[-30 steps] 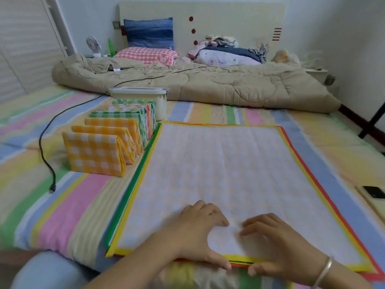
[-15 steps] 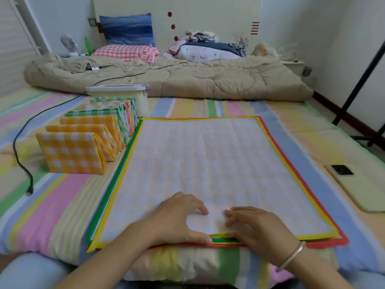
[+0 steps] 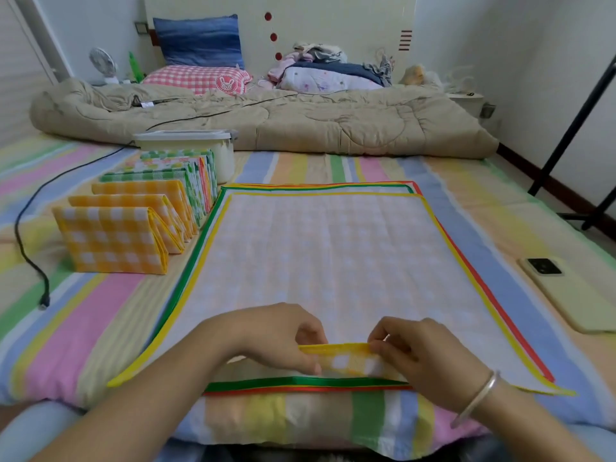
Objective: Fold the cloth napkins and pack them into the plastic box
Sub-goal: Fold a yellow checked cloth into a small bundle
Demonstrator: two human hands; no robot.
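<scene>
A stack of flat napkins (image 3: 333, 261) lies spread on the striped bed, the top one pale with a yellow border. My left hand (image 3: 283, 338) and my right hand (image 3: 413, 351) pinch its near edge at the middle and hold it lifted, showing the yellow checked underside (image 3: 343, 358). Green and red borders of the napkins below (image 3: 300, 385) show under the raised edge. A row of folded napkins (image 3: 133, 228), yellow and green checked, stands on edge to the left. Behind that row sits the white plastic box (image 3: 200, 141) with its lid on.
A phone (image 3: 566, 288) lies on the bed at the right. A black cable (image 3: 30, 258) runs along the left side. A rolled beige quilt (image 3: 300, 118) and pillows fill the far end. A black stand leg (image 3: 573, 128) rises at the right.
Both hands went from pressing on the napkin's near edge to pinching it and lifting it, turning up the yellow checked underside. The view shifted slightly.
</scene>
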